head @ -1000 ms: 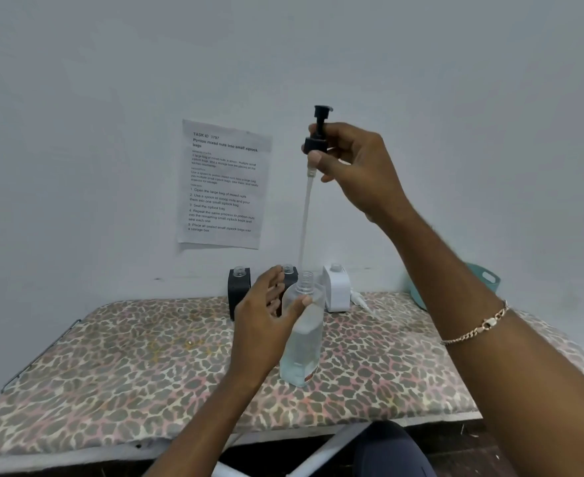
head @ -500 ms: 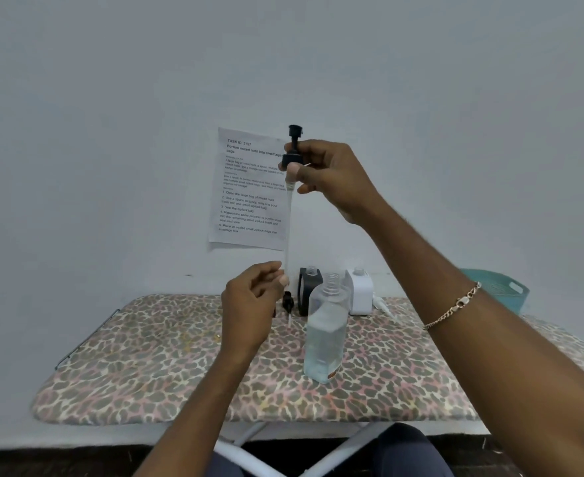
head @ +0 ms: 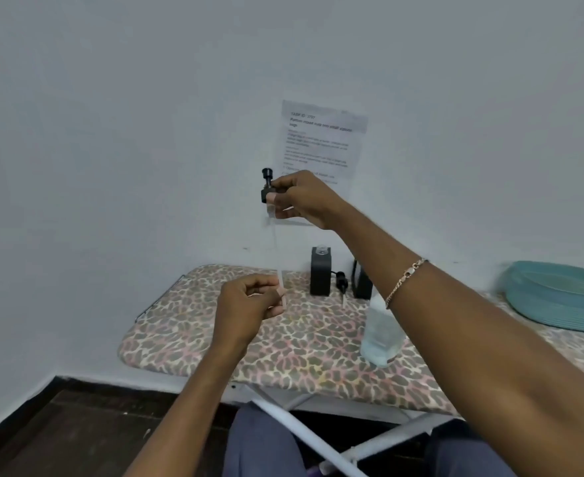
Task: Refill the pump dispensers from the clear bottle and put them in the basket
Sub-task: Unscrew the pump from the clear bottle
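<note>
My right hand (head: 301,197) holds a black pump head (head: 267,187) up in front of the wall, its clear dip tube (head: 277,256) hanging down. My left hand (head: 249,304) pinches the tube's lower end. The clear bottle (head: 380,335), partly full of pale liquid, stands open on the leopard-print board (head: 215,335), half hidden behind my right forearm. A black dispenser body (head: 320,275) without its pump stands by the wall. A second black one (head: 362,284) is partly hidden by my arm. A loose black pump (head: 341,280) lies between them. The teal basket (head: 559,294) sits at the right.
A printed sheet (head: 321,142) is taped to the white wall. The board's white metal legs (head: 304,432) cross below its front edge, above my knees. Dark floor (head: 60,432) lies at the lower left.
My left hand let go of the clear bottle and took hold of the tube's lower end. My right hand carried the pump leftward and lower. The camera turned left.
</note>
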Action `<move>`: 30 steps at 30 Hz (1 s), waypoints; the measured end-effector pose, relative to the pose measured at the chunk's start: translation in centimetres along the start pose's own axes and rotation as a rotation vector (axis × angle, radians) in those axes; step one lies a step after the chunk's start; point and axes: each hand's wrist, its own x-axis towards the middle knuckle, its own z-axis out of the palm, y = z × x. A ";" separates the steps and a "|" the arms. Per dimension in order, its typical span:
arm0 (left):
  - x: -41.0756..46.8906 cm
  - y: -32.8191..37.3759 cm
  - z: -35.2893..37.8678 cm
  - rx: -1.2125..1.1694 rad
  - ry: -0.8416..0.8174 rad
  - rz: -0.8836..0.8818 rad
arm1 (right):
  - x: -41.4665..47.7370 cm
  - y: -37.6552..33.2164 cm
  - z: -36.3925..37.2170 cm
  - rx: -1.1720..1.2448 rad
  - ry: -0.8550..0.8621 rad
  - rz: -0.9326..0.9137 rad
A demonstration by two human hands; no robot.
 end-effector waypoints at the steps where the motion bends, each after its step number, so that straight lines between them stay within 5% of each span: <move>1: 0.0 -0.4 -0.5 0.010 0.003 -0.020 | 0.6 0.6 1.0 -0.009 -0.012 0.026; 17: 0.0 -7.4 -2.8 0.238 0.100 -0.325 | 4.8 17.4 9.5 0.014 -0.114 0.507; 30: 0.0 -7.8 -2.2 0.380 0.116 -0.285 | 4.2 19.7 10.6 -0.026 -0.153 0.543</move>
